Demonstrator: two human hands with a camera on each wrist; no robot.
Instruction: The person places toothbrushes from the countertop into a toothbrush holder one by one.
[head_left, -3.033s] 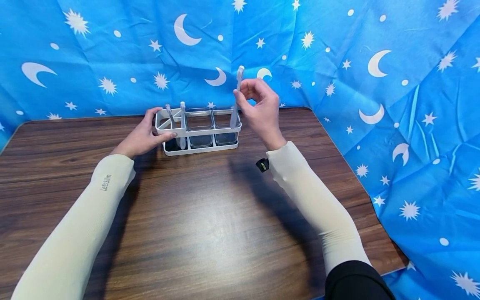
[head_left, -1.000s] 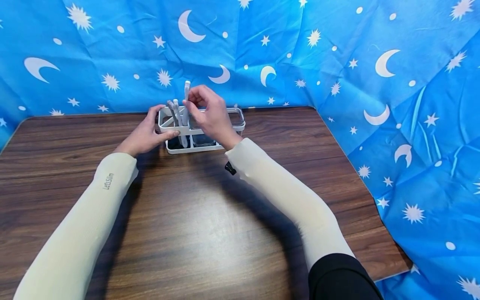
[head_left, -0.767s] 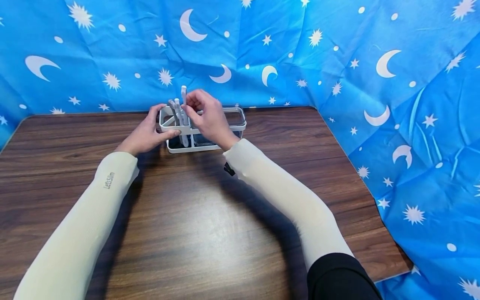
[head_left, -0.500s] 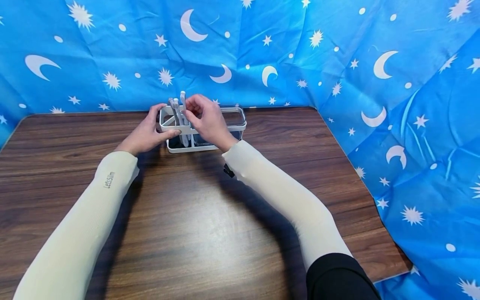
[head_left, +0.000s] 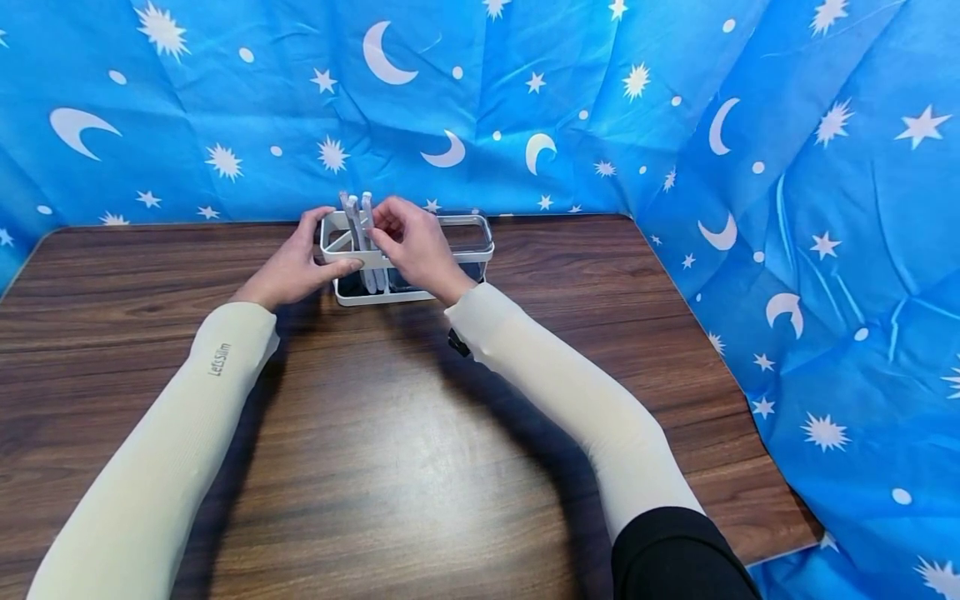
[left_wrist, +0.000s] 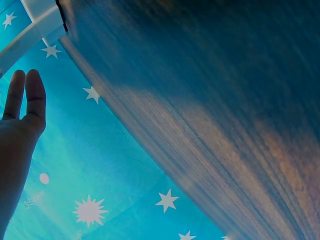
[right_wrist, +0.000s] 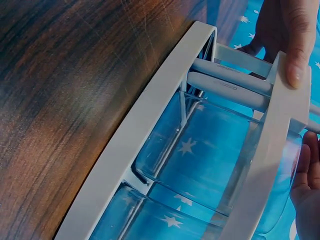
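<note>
A white toothbrush holder (head_left: 360, 301) stands at the back of the table. My left hand (head_left: 288, 267) grips its left end, thumb on the front of the upper band, as the right wrist view also shows. Between thumb and index finger, my right hand (head_left: 416, 246) pinches a pale toothbrush (head_left: 367, 207) standing upright in the left section. Two more toothbrushes (head_left: 352, 221) lean close beside it on the left. In the right wrist view, grey-white toothbrush handles (right_wrist: 227, 91) run between the holder's bands. My right hand covers the holder's middle in the head view.
Clear square cups (right_wrist: 200, 150) sit in the holder's middle and right sections. Below lies the dark wood-grain table (head_left: 360, 433). A blue curtain (head_left: 510, 100) with moons and stars hangs directly behind the table and along its right side.
My right hand has carried the toothbrush from the holder's right section to the left one, then lowered it beside the other two. My left hand has kept its grip.
</note>
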